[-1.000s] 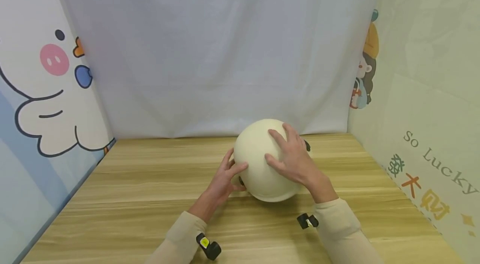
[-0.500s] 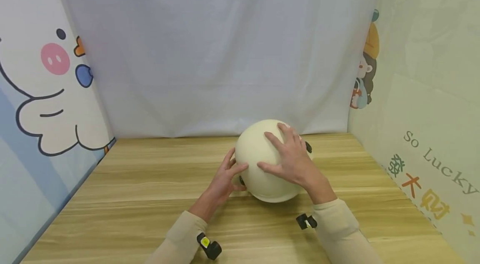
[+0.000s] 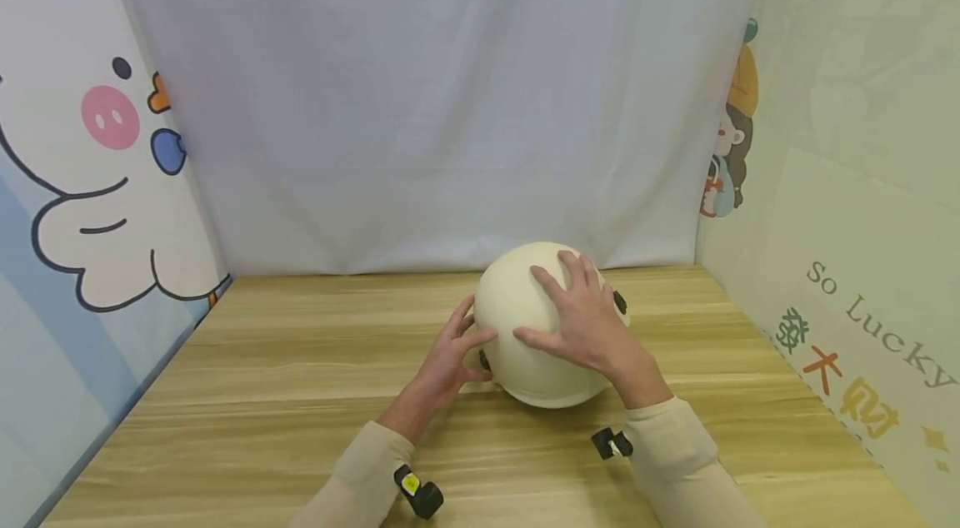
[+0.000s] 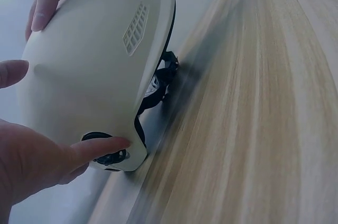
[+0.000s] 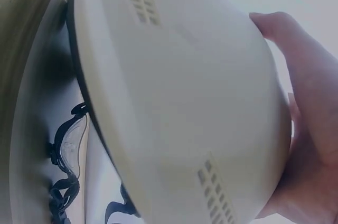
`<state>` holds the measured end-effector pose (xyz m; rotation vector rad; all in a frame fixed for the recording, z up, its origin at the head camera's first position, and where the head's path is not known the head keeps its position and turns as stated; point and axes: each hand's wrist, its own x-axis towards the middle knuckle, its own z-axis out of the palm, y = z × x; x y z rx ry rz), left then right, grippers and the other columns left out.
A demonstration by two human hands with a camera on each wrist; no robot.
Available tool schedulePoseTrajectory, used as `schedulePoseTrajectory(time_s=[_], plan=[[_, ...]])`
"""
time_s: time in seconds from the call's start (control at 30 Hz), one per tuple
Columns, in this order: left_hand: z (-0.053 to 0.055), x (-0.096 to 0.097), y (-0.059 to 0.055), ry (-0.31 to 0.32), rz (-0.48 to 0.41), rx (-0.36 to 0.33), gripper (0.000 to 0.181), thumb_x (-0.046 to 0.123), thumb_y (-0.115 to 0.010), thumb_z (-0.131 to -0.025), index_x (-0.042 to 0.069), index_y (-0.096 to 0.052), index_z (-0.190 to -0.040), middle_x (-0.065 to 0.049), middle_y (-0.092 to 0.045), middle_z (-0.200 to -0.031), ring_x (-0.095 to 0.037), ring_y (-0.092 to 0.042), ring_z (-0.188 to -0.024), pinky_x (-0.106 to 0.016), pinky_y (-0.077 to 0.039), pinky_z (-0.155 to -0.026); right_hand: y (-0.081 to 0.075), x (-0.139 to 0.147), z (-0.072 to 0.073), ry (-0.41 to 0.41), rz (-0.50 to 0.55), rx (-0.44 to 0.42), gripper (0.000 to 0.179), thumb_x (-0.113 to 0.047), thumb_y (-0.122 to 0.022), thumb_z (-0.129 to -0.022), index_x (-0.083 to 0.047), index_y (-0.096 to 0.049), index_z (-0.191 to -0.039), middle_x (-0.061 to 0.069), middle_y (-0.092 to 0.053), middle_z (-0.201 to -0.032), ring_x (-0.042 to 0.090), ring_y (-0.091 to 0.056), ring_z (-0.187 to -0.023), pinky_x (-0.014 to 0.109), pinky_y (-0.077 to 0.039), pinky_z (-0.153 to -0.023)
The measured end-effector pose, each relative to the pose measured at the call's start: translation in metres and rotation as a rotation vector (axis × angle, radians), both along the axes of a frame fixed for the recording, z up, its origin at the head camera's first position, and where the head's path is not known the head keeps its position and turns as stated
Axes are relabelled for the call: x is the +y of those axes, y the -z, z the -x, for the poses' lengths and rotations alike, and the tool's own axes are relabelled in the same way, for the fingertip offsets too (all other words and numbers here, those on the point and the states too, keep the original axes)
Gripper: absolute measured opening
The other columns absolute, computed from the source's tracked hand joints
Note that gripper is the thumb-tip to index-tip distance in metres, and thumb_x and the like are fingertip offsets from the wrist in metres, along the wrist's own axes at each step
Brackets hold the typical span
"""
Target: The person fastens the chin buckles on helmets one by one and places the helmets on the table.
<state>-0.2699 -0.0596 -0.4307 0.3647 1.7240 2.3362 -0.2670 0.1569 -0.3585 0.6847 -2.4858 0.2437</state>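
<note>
A cream-white hard-shell helmet (image 3: 513,295) sits on the wooden table, dome up and its rim slightly tilted. My left hand (image 3: 450,357) holds its left side, thumb on the shell. One finger of it lies across a black round fitting (image 4: 108,156) near the lower edge in the left wrist view. My right hand (image 3: 588,320) grips the upper right of the dome with spread fingers. Black straps (image 4: 162,81) hang under the rim. Slotted vents (image 5: 215,191) show on the shell in the right wrist view. Most of the inside is hidden.
The wood-grain table (image 3: 315,361) runs back to a pale curtain (image 3: 420,95). Printed cartoon panels stand at the left (image 3: 112,203) and right (image 3: 840,203). Small black camera mounts (image 3: 420,495) sit by both wrists.
The helmet has shifted slightly to the right and toward me. My right thumb has slid left and down across the dome. My left hand stays nearly in place.
</note>
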Motion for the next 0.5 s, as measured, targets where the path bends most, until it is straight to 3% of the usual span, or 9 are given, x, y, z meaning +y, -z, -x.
schedulePoseTrajectory(time_s=[0.27, 0.5], plan=[[-0.0004, -0.0016, -0.0011, -0.007, 0.016, 0.000, 0.077, 0.025, -0.064, -0.087, 0.027, -0.018, -0.149, -0.011, -0.011, -0.150, -0.040, -0.015, -0.133, -0.066, -0.039, -0.078, 0.0022, -0.0007, 0.0020, 0.011, 0.013, -0.076, 0.083, -0.070, -0.058, -0.073, -0.020, -0.040, -0.137, 0.013, -0.020, -0.149, 0.042, -0.015, -0.133, 0.072, -0.032, -0.078], [0.0020, -0.0031, 0.0003, -0.013, 0.031, -0.008, 0.075, 0.024, -0.063, -0.087, 0.025, -0.020, -0.149, -0.011, -0.010, -0.151, -0.040, -0.013, -0.133, -0.067, -0.038, -0.079, 0.0048, -0.0013, 0.0027, 0.033, -0.013, -0.075, 0.089, -0.074, -0.054, -0.072, -0.019, -0.038, -0.141, 0.017, -0.023, -0.144, 0.042, -0.019, -0.130, 0.069, -0.034, -0.078]])
